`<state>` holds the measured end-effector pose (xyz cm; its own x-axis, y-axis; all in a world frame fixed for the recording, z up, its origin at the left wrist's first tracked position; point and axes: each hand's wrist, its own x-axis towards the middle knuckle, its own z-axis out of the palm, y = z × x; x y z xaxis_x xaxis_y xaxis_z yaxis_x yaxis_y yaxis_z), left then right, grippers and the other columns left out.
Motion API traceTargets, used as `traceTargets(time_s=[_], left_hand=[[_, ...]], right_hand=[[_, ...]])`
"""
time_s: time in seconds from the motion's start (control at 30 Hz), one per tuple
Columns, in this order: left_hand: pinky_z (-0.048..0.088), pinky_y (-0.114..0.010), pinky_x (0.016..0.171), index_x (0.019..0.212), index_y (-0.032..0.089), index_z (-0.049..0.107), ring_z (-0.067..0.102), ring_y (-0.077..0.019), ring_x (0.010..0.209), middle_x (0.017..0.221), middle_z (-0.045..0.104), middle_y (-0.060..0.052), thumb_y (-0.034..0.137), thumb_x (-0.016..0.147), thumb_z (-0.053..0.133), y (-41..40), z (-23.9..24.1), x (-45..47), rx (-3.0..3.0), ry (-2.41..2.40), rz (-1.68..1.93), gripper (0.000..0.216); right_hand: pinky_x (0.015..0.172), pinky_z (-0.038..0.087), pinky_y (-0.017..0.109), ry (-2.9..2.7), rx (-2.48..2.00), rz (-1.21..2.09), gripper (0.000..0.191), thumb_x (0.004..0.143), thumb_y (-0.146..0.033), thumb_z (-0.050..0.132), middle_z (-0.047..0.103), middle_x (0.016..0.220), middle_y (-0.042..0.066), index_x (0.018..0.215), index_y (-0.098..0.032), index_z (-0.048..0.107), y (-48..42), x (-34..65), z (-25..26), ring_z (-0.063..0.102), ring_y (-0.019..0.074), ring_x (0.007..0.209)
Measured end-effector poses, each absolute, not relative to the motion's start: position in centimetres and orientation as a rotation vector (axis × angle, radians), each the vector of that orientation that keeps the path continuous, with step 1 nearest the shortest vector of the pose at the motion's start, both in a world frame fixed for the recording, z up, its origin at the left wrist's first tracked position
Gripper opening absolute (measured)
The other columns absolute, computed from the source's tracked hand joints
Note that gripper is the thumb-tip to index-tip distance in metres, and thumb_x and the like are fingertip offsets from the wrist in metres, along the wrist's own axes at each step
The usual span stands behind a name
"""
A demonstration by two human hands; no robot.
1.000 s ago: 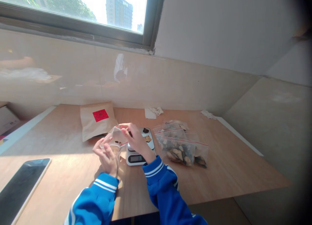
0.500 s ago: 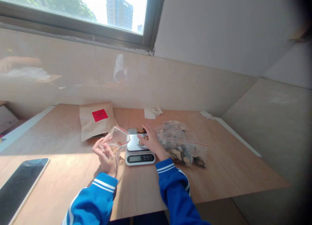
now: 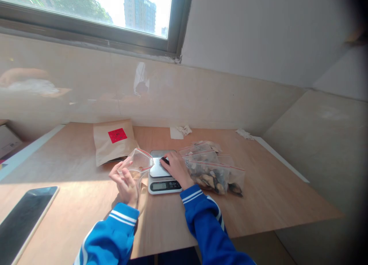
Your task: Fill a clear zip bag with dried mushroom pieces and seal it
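Note:
My left hand (image 3: 125,182) holds a small clear zip bag (image 3: 138,163) upright with its mouth open, just left of a white kitchen scale (image 3: 162,177). On the scale's platform my right hand (image 3: 176,168) lies with its fingers curled over a dark piece (image 3: 165,160). Both sleeves are blue with white stripes.
Several filled zip bags (image 3: 214,169) lie right of the scale. A brown paper pouch with a red label (image 3: 113,141) lies at the back left, a phone (image 3: 24,217) at the near left. White paper scraps (image 3: 180,131) sit by the wall. The table's front edge is close.
My right hand left the bag's mouth, reached over the scale's platform and closed on the pieces there. The left hand kept the bag still.

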<state>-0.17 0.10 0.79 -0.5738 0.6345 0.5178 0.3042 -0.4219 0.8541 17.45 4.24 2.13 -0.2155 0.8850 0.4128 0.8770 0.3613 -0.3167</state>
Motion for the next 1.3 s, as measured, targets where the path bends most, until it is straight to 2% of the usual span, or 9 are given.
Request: traceTargets(time_s=[0.23,0.4,0.57,0.73,0.87,0.97,1.13,1.3], left_hand=[[0.049,-0.049,0.091,0.115,0.016,0.037,0.065,-0.0231,0.103,0.108,0.065,-0.018,0.042,0.095,0.035,0.1,0.8,-0.1,1.299,1.535,2.089,0.033],[0.051,-0.048,0.088,0.116,0.017,0.036,0.066,-0.0228,0.100,0.109,0.065,-0.019,0.042,0.095,0.036,0.3,0.3,-0.2,1.287,1.544,2.069,0.033],[0.049,-0.047,0.091,0.116,0.017,0.038,0.065,-0.0217,0.100,0.106,0.065,-0.016,0.043,0.095,0.036,0.5,-0.1,-0.5,1.306,1.558,2.085,0.034],[0.050,-0.043,0.088,0.118,0.016,0.039,0.063,-0.0225,0.104,0.122,0.055,-0.021,0.044,0.095,0.036,0.3,-0.3,-0.6,1.250,1.618,2.084,0.036],[0.052,-0.039,0.083,0.121,0.019,0.036,0.064,-0.0211,0.102,0.118,0.059,-0.019,0.046,0.095,0.034,0.3,-0.7,-0.6,1.184,1.505,2.047,0.038],[0.052,-0.037,0.082,0.121,0.019,0.035,0.063,-0.0207,0.102,0.120,0.059,-0.019,0.047,0.095,0.035,0.4,-0.8,-0.6,1.192,1.443,2.057,0.038],[0.052,-0.034,0.076,0.121,0.021,0.034,0.062,-0.0204,0.104,0.122,0.060,-0.018,0.047,0.095,0.034,0.0,0.3,-0.1,1.053,1.450,2.035,0.037],[0.049,-0.042,0.088,0.116,0.020,0.035,0.063,-0.0185,0.098,0.119,0.061,-0.018,0.045,0.094,0.038,-0.2,1.3,0.1,1.025,1.429,2.079,0.034]], right_hand=[[0.070,0.044,0.029,-1.925,-1.603,0.208,0.026,0.093,-0.041,0.050,0.068,0.096,0.008,0.100,-0.018,0.060,4.7,16.9,3.3,0.063,0.0214,0.088],[0.067,0.042,0.024,-1.765,-1.376,0.390,0.034,0.092,-0.049,0.047,0.066,0.086,0.002,0.098,-0.019,0.061,4.7,14.6,7.2,0.061,0.0146,0.079],[0.057,0.037,0.022,-2.059,-1.223,0.413,0.034,0.088,-0.053,0.053,0.062,0.075,-0.002,0.086,-0.021,0.065,4.5,11.3,10.1,0.055,0.0107,0.064],[0.060,0.039,0.023,-2.154,-1.191,0.322,0.033,0.085,-0.054,0.057,0.065,0.084,0.001,0.089,-0.023,0.066,4.4,10.0,9.9,0.059,0.0129,0.071],[0.061,0.042,0.025,-2.110,-1.197,0.362,0.032,0.087,-0.053,0.055,0.064,0.083,0.001,0.089,-0.022,0.064,4.6,9.6,9.7,0.059,0.0141,0.071],[0.066,0.045,0.026,-2.012,-1.141,0.463,0.032,0.094,-0.048,0.044,0.063,0.085,0.002,0.088,-0.022,0.062,4.8,9.0,9.8,0.060,0.0149,0.076],[0.073,0.049,0.028,-1.858,-0.967,0.697,0.035,0.095,-0.050,0.039,0.062,0.088,0.002,0.096,-0.022,0.061,4.4,8.3,9.5,0.061,0.0155,0.081],[0.074,0.051,0.026,-1.682,-0.856,1.042,0.045,0.097,-0.051,0.029,0.068,0.090,0.003,0.115,-0.021,0.058,3.7,8.8,9.1,0.066,0.0143,0.084]])
